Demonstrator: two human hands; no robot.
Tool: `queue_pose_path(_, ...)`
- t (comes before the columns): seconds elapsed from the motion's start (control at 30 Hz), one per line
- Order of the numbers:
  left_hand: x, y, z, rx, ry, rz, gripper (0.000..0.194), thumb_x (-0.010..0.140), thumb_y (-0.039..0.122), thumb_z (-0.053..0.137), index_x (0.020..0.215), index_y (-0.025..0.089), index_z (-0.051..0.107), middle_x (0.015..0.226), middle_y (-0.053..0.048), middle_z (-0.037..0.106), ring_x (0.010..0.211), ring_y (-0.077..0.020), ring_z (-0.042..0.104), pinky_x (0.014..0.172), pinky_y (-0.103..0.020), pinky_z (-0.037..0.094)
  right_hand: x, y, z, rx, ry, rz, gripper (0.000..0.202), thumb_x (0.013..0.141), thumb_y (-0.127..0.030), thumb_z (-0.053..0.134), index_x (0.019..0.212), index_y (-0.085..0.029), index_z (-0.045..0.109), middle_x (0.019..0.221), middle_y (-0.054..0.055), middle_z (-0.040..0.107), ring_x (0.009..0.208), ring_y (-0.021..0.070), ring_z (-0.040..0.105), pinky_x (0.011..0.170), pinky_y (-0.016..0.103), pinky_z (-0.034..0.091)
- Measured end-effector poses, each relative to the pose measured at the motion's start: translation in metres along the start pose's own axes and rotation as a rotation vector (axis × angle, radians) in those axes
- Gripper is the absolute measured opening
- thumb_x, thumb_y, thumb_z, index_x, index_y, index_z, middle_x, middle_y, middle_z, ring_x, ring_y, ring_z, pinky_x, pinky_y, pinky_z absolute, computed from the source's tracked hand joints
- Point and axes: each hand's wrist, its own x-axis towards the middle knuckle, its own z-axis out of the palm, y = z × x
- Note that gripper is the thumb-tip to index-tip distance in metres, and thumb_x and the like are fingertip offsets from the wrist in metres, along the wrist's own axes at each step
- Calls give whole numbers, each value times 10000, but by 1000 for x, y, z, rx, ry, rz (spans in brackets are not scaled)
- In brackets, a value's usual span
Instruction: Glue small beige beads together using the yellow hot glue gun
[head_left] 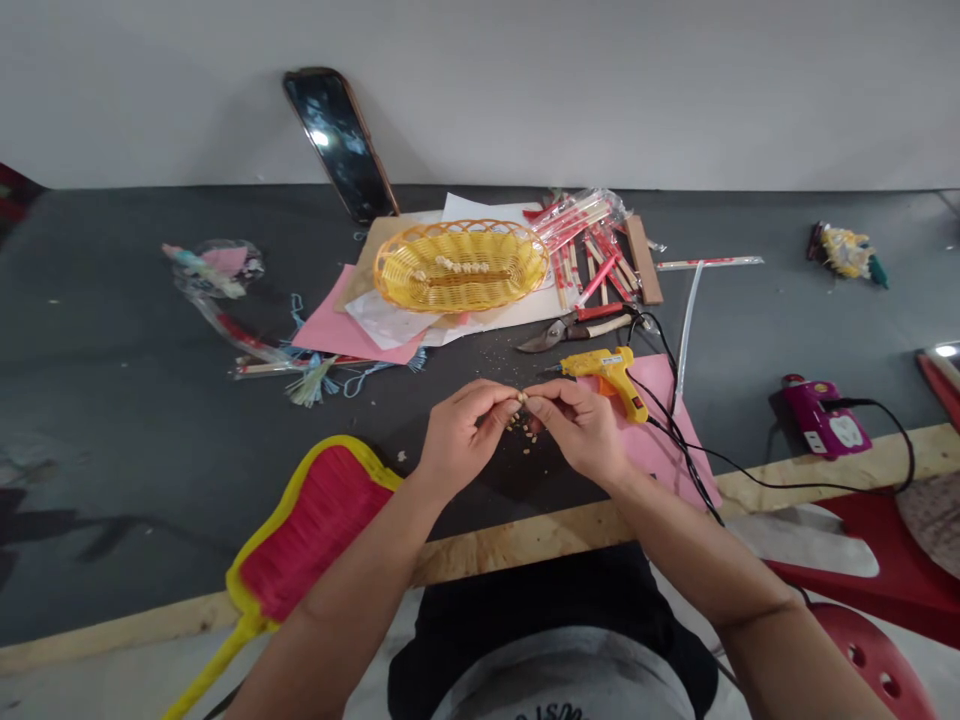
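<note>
My left hand (469, 430) and my right hand (577, 425) meet fingertip to fingertip over the dark table. Between both pinches is a small pale beige piece (521, 398), its kind too small to make out. Several similar pale bits (527, 437) lie scattered just beneath the fingers. Close to my right hand lies a yellow glue gun (611, 372), nozzle pointing left. Behind the hands stands a yellow woven basket (465, 298); a thin brown stick (469, 279) and a row of whitish lumps (461, 265) are inside it. Pruning shears (577, 328) rest between basket and glue gun.
Wrapped chopsticks (592, 250) pile right of the basket, beside a wooden block (643, 260). A phone (337, 140) leans on the wall. Pink paper (360, 325) and tassels (313, 382) lie left. A red-and-yellow fly-swatter shape (315, 520) sits near my left forearm. Black cable runs to a purple power adapter (825, 418).
</note>
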Motion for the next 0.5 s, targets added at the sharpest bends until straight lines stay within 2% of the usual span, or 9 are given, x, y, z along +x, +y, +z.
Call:
queue_pose_path(0.13,2,4,-2,-185,-55,-160,191,878,355,675,778,198,718,744,-27,709,662,-152,604,642,-248,467,0,1,-1,-26,-9,-46,141,909,-334,664,926,-214,735,809,29,725,682,146,677,595,255,579)
queue_pose_path(0.3,5,8,-5,-386,-138,-271,363,830,516,718,687,183,700,610,-6,632,570,-127,532,549,-236,414,-1,0,-3,48,-71,-50,193,928,-389,660,1013,-227,719,861,24,697,612,114,638,544,243,567)
queue_pose_path(0.4,5,3,-3,-476,-146,-299,367,814,527,742,698,179,721,622,-8,643,585,-123,543,584,-240,436,0,-2,-4,-7,-58,-142,139,952,-327,640,996,-232,733,867,27,695,667,123,651,603,259,576)
queue_pose_path(0.5,3,-4,1,-592,-98,-367,354,788,536,770,789,181,768,684,-24,687,604,-127,563,595,-248,451,0,-5,-6,-118,-36,-272,115,959,-243,629,992,-235,738,870,29,720,790,154,679,717,295,588)
